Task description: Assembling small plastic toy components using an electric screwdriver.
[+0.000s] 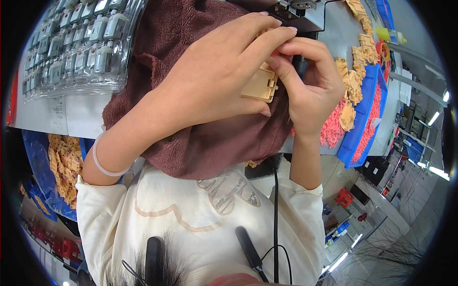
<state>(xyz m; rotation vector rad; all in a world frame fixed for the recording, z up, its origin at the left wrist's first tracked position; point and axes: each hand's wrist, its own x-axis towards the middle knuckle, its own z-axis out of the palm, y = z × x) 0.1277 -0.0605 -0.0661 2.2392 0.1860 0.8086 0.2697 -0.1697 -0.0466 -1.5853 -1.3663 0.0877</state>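
My left hand (214,76) grips a small tan plastic square part (260,86) from the left, fingers curled over its top. My right hand (310,86) meets it from the right, thumb and fingertips pinching at the part's upper right corner, where something small and red shows between the fingertips. Both hands hover over a brown towel (210,143) spread on the white bench. A pale band circles my left wrist.
A clear tray of several small grey motors (76,43) lies at the upper left. Tan plastic parts (355,76) and pink parts in a blue tray (365,119) lie at the right. A blue bag of tan parts (62,167) hangs at the lower left. A dark fixture (296,12) stands behind the hands.
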